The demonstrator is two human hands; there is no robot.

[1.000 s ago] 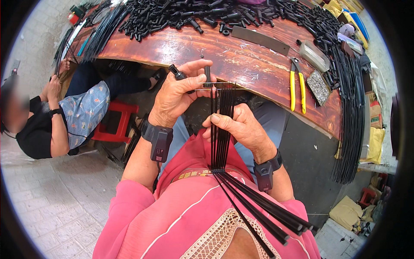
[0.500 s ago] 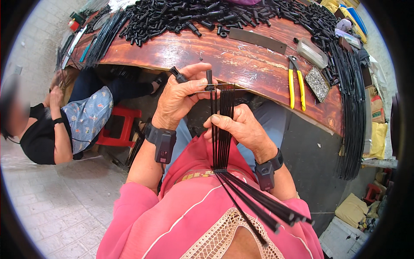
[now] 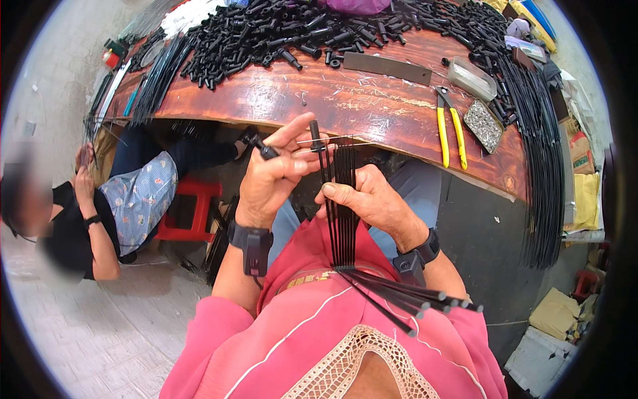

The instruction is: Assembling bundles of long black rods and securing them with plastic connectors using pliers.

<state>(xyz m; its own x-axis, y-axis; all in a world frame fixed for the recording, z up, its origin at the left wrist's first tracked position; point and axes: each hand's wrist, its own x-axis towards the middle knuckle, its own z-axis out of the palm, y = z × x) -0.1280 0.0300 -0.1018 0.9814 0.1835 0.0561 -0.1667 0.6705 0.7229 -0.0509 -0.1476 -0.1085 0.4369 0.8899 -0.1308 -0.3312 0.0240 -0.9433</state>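
Note:
My right hand [image 3: 372, 199] pinches a row of thin black rods [image 3: 342, 246] between thumb and fingers, over my lap. Their thicker ends fan out toward my lower right. Fine wire [image 3: 355, 143] crosses the rods' upper ends. By my left fingertips, a dark tube-shaped fitting [image 3: 315, 135] stands upright at the wire and the leftmost rods. My left hand [image 3: 272, 176] holds a second black tubular fitting [image 3: 267, 150] against its palm side, its index finger stretched upward. Whether its fingertips grip the wire or upright fitting is hard to tell.
A wooden table [image 3: 266, 86] bears a heap of black fittings [image 3: 246, 40], a flat metal bar [image 3: 385, 68], yellow-handled pliers [image 3: 444, 133] and a tray of small metal pieces [image 3: 484, 126]. Long black rods [image 3: 541, 173] hang over its right side. A co-worker [image 3: 86, 206] sits at left near a red stool [image 3: 193, 206].
The fitting in my left hand has tipped and sits lower, and that hand's fingers have shifted around it. Both hands stay near the rods' upper ends. The co-worker's hands have risen.

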